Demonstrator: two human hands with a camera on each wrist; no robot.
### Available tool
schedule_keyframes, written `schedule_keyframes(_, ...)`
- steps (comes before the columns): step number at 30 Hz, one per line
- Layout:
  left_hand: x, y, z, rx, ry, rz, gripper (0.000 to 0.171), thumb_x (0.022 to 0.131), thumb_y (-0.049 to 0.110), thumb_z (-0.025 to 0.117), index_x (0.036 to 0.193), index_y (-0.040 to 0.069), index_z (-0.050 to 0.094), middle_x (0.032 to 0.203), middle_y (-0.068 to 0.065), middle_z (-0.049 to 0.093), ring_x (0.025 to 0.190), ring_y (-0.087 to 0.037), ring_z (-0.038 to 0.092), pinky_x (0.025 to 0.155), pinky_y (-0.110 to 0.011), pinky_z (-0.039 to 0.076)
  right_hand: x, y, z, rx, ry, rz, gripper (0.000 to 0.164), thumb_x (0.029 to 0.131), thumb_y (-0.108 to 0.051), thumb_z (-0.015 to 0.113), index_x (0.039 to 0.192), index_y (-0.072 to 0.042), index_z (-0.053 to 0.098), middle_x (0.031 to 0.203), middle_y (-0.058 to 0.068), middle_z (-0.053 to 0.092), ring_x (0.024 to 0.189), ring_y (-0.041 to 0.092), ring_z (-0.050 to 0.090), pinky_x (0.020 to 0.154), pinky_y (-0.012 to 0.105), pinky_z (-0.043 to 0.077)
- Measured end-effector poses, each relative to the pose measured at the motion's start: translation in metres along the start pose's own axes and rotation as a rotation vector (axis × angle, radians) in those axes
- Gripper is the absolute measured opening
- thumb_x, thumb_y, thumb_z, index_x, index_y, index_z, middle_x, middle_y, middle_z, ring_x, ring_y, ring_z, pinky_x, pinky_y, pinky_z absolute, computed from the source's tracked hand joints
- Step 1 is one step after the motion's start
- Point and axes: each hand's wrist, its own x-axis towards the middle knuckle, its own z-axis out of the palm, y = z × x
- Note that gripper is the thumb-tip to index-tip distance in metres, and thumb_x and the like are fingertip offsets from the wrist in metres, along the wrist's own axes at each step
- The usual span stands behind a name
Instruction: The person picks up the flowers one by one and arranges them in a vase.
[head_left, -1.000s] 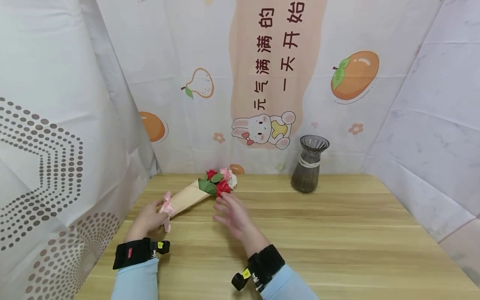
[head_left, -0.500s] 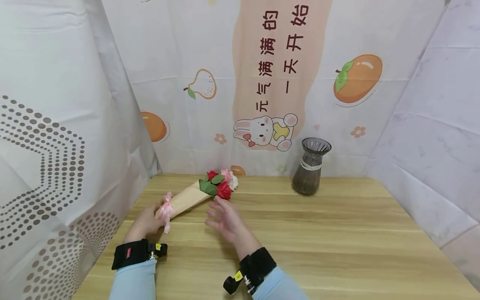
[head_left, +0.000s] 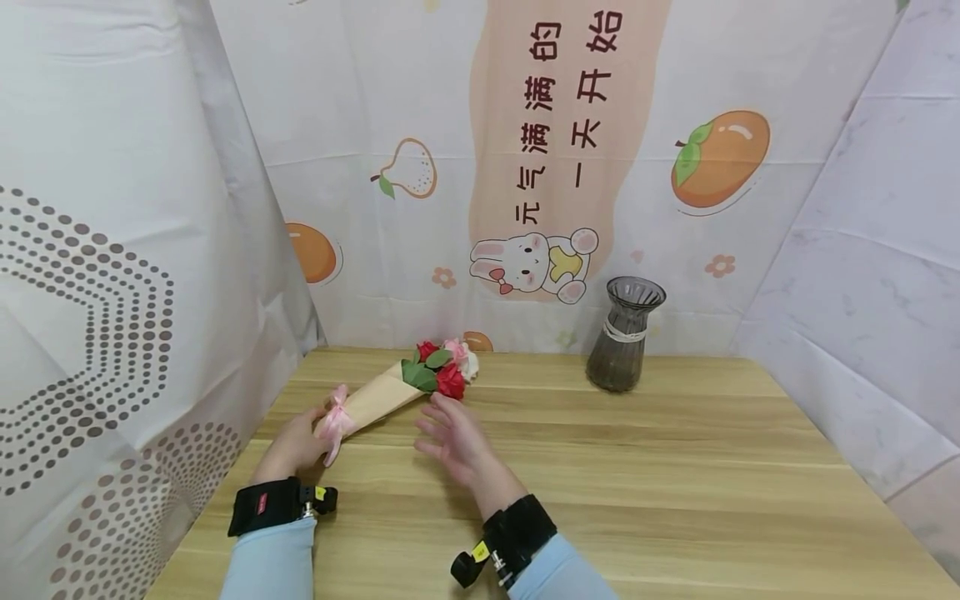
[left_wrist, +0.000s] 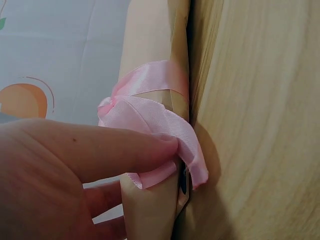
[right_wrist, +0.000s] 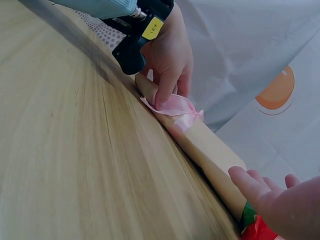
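Note:
A bouquet point(head_left: 382, 398) lies slantwise on the wooden table, wrapped in tan paper. Red roses point(head_left: 450, 381), a pink bloom, a white one and green leaves show at its far right end. Near its narrow end, my left hand point(head_left: 291, 446) grips the wrapping. In the left wrist view the thumb presses on the pink ribbon point(left_wrist: 150, 117), with other fingers partly hidden behind the paper. My right hand point(head_left: 459, 442) hovers just in front of the red rose, fingers spread, holding nothing. In the right wrist view its fingers point(right_wrist: 250, 185) extend beside the wrapping.
A dark grey glass vase point(head_left: 617, 354) with a white cord round its neck stands at the back right of the table point(head_left: 675, 483). A printed curtain point(head_left: 360, 233) hangs behind, and white sheets close off both sides.
My right hand has drawn back a little to the left, away from the red rose. The left hand stays at the ribbon, whose hanging tail has shifted slightly. The head view has shifted slightly.

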Motion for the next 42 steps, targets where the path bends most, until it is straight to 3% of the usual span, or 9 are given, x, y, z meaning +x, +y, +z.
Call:
schedule_keyframes(8,-0.002,0.006,0.002,-0.002,0.007,0.017,0.057,0.087,0.006,0.067,0.137,-0.014,0.048,0.135,-0.038,0.051,0.108,-0.043,0.053,0.089,-0.056,0.046,-0.003,-0.006,-0.006,-0.007,0.013,-0.007,0.07,0.104,-0.036,0.056,0.154,0.002,0.026,0.158,0.031,0.028,0.145,0.047,0.031,0.108,0.06,0.037)
schedule_keyframes(20,-0.001,0.014,0.006,-0.03,-0.03,0.001,0.054,0.084,0.007,0.075,0.129,-0.01,0.053,0.127,-0.032,0.057,0.103,-0.039,0.056,0.088,-0.055,0.048,-0.012,-0.02,-0.019,-0.034,0.002,-0.035,0.065,0.105,-0.032,0.053,0.154,0.002,0.027,0.159,0.03,0.027,0.146,0.046,0.029,0.109,0.061,0.035)
schedule_keyframes(24,-0.003,0.018,0.007,-0.015,-0.026,0.028,0.048,0.081,0.007,0.075,0.123,-0.008,0.056,0.126,-0.031,0.059,0.104,-0.039,0.057,0.091,-0.056,0.047,-0.016,-0.026,-0.027,-0.046,0.007,-0.031,0.068,0.105,-0.033,0.055,0.154,0.002,0.024,0.158,0.028,0.03,0.146,0.046,0.029,0.109,0.061,0.035)
schedule_keyframes(30,-0.003,0.026,0.01,-0.004,-0.038,0.08,0.046,0.078,0.006,0.075,0.119,-0.007,0.059,0.112,-0.022,0.063,0.091,-0.033,0.057,0.077,-0.046,0.05,-0.023,-0.038,-0.046,-0.076,0.024,-0.049,0.067,0.105,-0.035,0.054,0.153,0.002,0.023,0.158,0.028,0.028,0.146,0.046,0.029,0.11,0.061,0.034)
schedule_keyframes(35,-0.004,0.032,0.015,0.002,-0.061,0.076,0.05,0.077,0.006,0.076,0.122,-0.006,0.059,0.109,-0.02,0.063,0.085,-0.031,0.056,0.067,-0.039,0.047,-0.03,-0.049,-0.06,-0.09,0.035,-0.062,0.059,0.106,-0.033,0.053,0.148,0.0,0.029,0.159,0.029,0.026,0.146,0.046,0.028,0.111,0.061,0.033)
schedule_keyframes(39,-0.003,0.037,0.019,0.014,-0.072,0.106,0.048,0.077,0.008,0.077,0.12,-0.004,0.06,0.112,-0.019,0.064,0.087,-0.03,0.057,0.071,-0.041,0.048,-0.036,-0.057,-0.069,-0.093,0.044,-0.073,0.055,0.106,-0.031,0.053,0.145,-0.001,0.03,0.159,0.029,0.025,0.146,0.045,0.028,0.111,0.061,0.032)
schedule_keyframes(42,-0.002,0.041,0.022,0.012,-0.083,0.124,0.045,0.077,0.009,0.078,0.117,-0.002,0.061,0.11,-0.017,0.064,0.087,-0.029,0.057,0.073,-0.042,0.049,-0.042,-0.063,-0.075,-0.091,0.032,-0.072,0.061,0.107,-0.03,0.052,0.151,0.002,0.024,0.16,0.029,0.023,0.146,0.045,0.027,0.112,0.061,0.03)
